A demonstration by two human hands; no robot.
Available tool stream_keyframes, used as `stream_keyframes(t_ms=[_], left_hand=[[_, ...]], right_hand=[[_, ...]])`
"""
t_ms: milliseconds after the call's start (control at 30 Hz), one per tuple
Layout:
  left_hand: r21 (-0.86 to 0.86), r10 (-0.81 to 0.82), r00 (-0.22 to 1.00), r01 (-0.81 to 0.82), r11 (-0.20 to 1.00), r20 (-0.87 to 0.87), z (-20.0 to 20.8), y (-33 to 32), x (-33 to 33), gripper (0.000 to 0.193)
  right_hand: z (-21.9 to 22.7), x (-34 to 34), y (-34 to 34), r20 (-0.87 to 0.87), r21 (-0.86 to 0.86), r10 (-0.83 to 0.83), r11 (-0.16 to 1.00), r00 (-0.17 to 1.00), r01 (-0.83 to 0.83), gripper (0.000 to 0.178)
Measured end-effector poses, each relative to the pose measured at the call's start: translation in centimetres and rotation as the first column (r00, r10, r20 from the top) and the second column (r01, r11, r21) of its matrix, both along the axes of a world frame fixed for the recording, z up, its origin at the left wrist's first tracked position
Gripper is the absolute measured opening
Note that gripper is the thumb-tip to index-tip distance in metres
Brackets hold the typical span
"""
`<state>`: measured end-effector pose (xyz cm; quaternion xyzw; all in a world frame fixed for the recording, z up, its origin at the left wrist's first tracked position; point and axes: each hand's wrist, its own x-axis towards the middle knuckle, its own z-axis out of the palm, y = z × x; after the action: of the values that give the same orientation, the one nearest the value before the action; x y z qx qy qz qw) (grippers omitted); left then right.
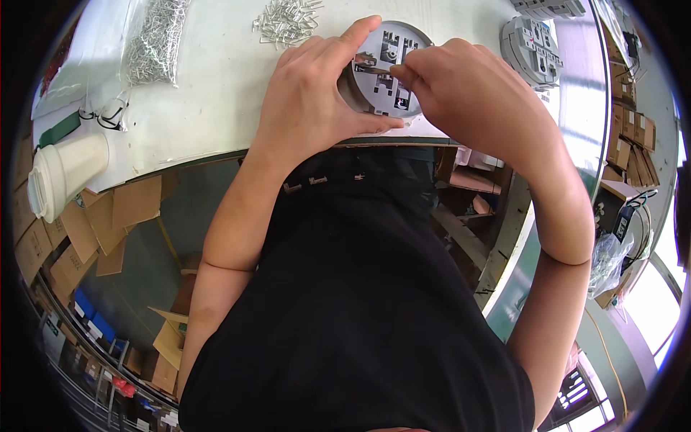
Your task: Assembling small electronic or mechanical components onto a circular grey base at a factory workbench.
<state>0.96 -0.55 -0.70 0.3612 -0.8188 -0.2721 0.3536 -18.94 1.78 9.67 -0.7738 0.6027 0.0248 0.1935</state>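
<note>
A round grey plastic housing (pixel 376 88) with slots and small metal fittings in its face lies near the table's front edge. My left hand (pixel 309 97) is curved around its left side, index finger at the far rim and thumb along the near rim, gripping it. Over the right half of the housing, my right hand (pixel 461 86) is closed in a pinch, fingertips at its face. Whatever the pinch holds is too small and hidden to name. A thin brownish metal piece (pixel 368 66) shows on the housing to the left of those fingertips.
Loose silvery metal pins (pixel 288 21) lie in a pile beyond my left hand, and a clear bag of pins (pixel 155 47) is farther left. A pale lidded cup (pixel 72 169) sits at the left edge. Similar round grey units (pixel 531 54) stand at right. Cardboard boxes (pixel 137 201) are below the table.
</note>
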Motion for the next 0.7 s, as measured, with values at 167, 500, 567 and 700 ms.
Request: stream_keyframes(t_ms=[167, 500, 567, 700], left_hand=[[-0.008, 0.004, 1.000, -0.004, 1.000, -0.003, 0.0, 0.2, 0.1, 0.108], [0.033, -0.005, 1.000, 0.005, 0.999, -0.003, -0.6, -0.1, -0.2, 0.109], [-0.002, 0.006, 1.000, -0.006, 1.000, 0.002, 0.3, 0.3, 0.4, 0.111], [0.010, 0.012, 1.000, -0.012, 1.000, -0.006, 0.5, -0.2, 0.0, 0.106]], right_hand=[[0.4, 0.7, 0.4, 0.056, -0.029, -0.006, 1.000, 0.998, 0.008, 0.033], [-0.5, 0.3, 0.4, -0.105, -0.034, 0.058, 0.998, 0.993, -0.061, 0.031], [0.2, 0.7, 1.3, -0.150, -0.088, 0.080, 0.992, 0.985, -0.094, 0.031], [-1.7, -1.2, 0.1, 0.004, -0.008, -0.003, 1.000, 1.000, 0.003, 0.035]])
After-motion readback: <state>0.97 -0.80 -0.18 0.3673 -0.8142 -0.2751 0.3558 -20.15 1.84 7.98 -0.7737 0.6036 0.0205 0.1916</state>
